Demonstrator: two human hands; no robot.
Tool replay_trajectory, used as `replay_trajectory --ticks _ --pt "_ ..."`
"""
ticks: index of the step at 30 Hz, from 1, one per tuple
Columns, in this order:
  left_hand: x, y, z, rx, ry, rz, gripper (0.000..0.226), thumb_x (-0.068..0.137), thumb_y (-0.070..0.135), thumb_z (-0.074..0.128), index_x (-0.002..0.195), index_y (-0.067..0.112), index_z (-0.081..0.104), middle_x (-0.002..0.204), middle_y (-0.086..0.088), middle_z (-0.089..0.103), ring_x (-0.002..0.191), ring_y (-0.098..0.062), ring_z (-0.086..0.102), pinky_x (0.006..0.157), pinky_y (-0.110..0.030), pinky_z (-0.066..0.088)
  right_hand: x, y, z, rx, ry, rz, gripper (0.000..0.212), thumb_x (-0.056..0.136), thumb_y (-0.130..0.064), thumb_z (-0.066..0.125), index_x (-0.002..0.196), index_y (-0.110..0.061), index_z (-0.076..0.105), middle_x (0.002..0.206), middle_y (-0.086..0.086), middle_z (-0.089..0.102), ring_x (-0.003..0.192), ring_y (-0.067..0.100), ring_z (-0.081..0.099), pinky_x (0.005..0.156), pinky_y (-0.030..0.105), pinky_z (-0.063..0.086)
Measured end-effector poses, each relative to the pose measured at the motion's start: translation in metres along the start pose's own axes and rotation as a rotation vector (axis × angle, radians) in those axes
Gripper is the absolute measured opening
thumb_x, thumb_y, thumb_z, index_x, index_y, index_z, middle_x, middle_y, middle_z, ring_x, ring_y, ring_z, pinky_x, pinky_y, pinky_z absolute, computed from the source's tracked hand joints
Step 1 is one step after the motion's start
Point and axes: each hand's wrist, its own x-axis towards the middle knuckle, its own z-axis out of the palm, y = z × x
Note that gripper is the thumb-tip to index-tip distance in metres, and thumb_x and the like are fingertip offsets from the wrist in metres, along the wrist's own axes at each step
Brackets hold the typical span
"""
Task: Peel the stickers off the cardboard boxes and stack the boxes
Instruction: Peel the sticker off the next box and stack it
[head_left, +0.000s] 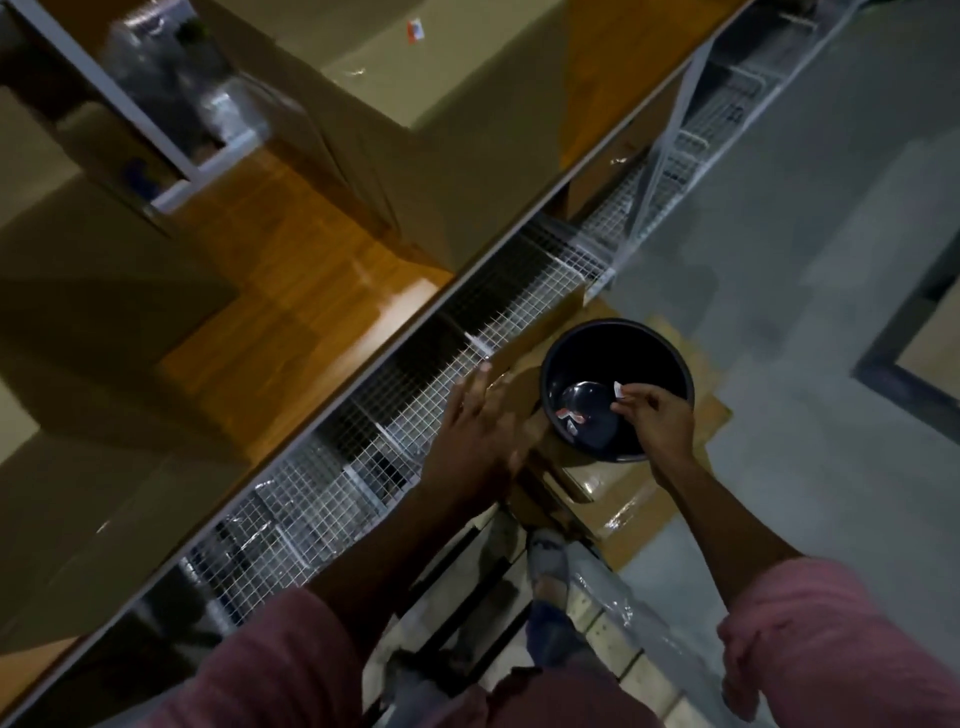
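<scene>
Over the black bin (618, 389), the right hand (657, 415) pinches a small white sticker (619, 389) between thumb and fingertips; the left hand (475, 431) hangs beside it, fingers straight and spread; cardboard boxes (395, 67) sit on the wooden bench (291, 291).

Left hand (475, 421) motion-blurred, cardboard boxes (93, 291) cropped at edges

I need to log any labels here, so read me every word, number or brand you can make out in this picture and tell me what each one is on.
No text can be read.
Sticker on the cardboard box: red and white, too blurred to read.
Peeled sticker pinched by the right hand over the black bin: white, no legible print.
Sticker scraps inside the bin: red and white, too small to read.
</scene>
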Motion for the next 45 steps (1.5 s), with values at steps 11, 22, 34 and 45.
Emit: replay_trajectory --ticks 11,22,34,45 --pt "0.020 -0.004 0.013 0.006 -0.118 -0.033 0.062 0.099 0.043 0.050 0.153 0.017 0.035 0.166 -0.012 0.017 0.154 -0.032 -0.007 0.123 -0.054 -0.005 0.043 0.012 -0.001 -0.126 0.063 0.045 0.010 0.083 -0.011 0.077 0.091 -0.012 0.072 0.084 0.009 0.075 0.077 0.026 0.075 0.082 0.047 0.062" --pt "0.029 -0.004 0.019 0.001 -0.107 -0.064 0.057 0.096 0.041 0.056 0.145 0.015 0.043 0.165 -0.014 0.016 0.153 -0.033 -0.008 0.123 -0.059 0.002 0.037 0.009 -0.003 -0.208 -0.008 0.054 0.016 0.086 -0.013 0.064 0.078 -0.025 0.071 0.076 -0.002 0.074 0.081 0.023 0.073 0.086 0.050 0.059" --pt "-0.036 -0.053 -0.027 0.052 0.087 -0.297 0.070 0.092 0.033 0.066 0.147 0.002 0.037 0.161 -0.021 0.027 0.152 -0.037 0.009 0.123 -0.055 0.011 -0.031 -0.063 0.072 -0.187 -0.367 -0.265 0.018 0.099 -0.008 0.057 0.096 -0.020 0.071 0.091 -0.006 0.074 0.084 0.008 0.072 0.083 0.039 0.061" --pt "-0.164 -0.130 -0.111 0.183 0.283 -0.599 0.063 0.098 0.040 0.038 0.150 0.003 0.036 0.163 -0.019 0.023 0.153 -0.036 0.009 0.124 -0.052 0.009 -0.173 -0.187 0.213 -0.129 -0.717 -0.696 0.022 0.104 -0.016 0.052 0.117 -0.015 0.069 0.091 -0.003 0.077 0.085 0.010 0.074 0.079 0.037 0.060"
